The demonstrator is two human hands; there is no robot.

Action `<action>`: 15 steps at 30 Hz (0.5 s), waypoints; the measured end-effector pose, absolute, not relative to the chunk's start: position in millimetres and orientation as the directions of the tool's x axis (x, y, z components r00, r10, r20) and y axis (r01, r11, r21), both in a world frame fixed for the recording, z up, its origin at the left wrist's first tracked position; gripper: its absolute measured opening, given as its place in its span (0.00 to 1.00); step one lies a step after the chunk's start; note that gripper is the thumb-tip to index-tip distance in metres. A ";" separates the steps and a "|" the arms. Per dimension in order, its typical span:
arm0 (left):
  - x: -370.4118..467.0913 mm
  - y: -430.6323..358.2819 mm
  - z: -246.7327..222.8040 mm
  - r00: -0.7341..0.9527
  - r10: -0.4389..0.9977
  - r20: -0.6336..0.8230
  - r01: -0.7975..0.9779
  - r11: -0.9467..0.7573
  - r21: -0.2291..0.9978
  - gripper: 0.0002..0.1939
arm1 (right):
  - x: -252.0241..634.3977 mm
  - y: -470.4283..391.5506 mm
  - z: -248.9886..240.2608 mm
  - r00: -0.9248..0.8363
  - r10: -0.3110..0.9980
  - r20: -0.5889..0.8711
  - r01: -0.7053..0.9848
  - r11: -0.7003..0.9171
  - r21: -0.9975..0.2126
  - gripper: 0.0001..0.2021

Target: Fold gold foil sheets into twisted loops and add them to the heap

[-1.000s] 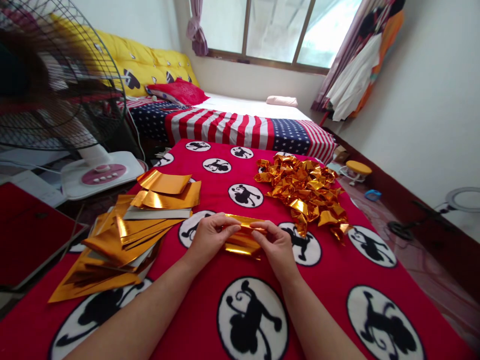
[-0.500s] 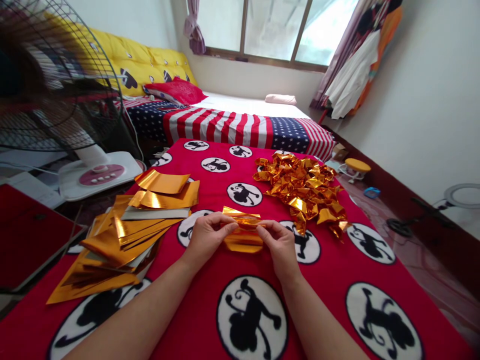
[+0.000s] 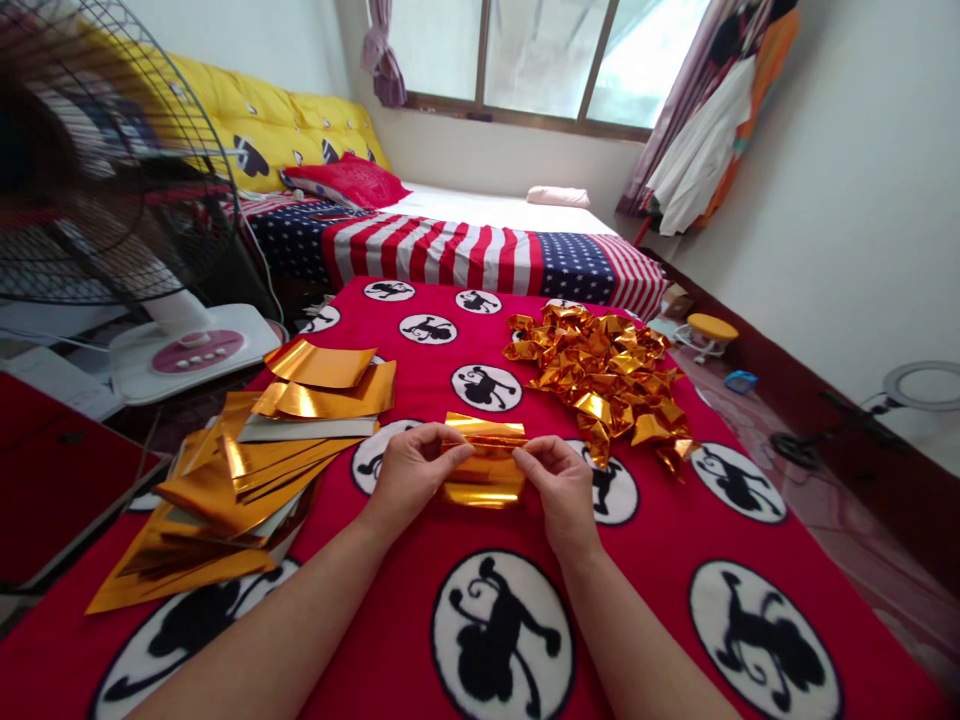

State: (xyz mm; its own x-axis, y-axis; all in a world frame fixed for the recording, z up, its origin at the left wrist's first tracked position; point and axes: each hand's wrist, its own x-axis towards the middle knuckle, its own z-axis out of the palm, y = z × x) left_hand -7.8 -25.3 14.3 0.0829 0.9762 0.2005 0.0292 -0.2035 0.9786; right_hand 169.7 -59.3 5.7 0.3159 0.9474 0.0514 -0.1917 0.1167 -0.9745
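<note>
A sheet of shiny gold foil paper (image 3: 484,470) lies in front of me on a red cloth (image 3: 360,640) printed with black figures in white circles. My left hand (image 3: 420,470) pinches its left edge between thumb and fingers. At the right edge my right hand (image 3: 556,485) pinches it the same way. A crosswise fold or crease runs through the sheet between the two hands. Left of my left hand lies a loose stack of gold foil sheets (image 3: 292,455), some with pale undersides up. Beyond my right hand is a heap of folded gold foil pieces (image 3: 600,365).
A fan (image 3: 180,340) with a wire cage stands at the left, beside a dark red panel (image 3: 60,480). Behind the cloth is a bed (image 3: 457,250) with a flag-patterned cover. A yellow stool (image 3: 712,327) and a ring-topped stand (image 3: 922,385) are on the right.
The foil sheet's near part has tilted and catches the light differently. Both hands keep their pinch in nearly the same place. The whole view has shifted slightly.
</note>
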 end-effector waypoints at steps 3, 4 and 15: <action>-7.0 -24.2 11.7 0.104 0.981 0.163 -0.075 -0.156 0.985 0.11 | 170.0 -58.2 3.5 0.339 0.938 0.066 -0.192 0.137 -0.972 0.14; -6.9 -24.1 11.5 0.112 0.983 0.148 -0.106 -0.137 0.985 0.13 | 170.1 -58.0 2.9 0.345 0.936 0.068 -0.199 0.144 -0.969 0.14; -7.9 -24.0 10.8 0.119 0.988 0.095 -0.109 -0.082 0.991 0.16 | 169.5 -59.0 6.1 0.320 0.946 0.053 -0.228 0.131 -0.965 0.16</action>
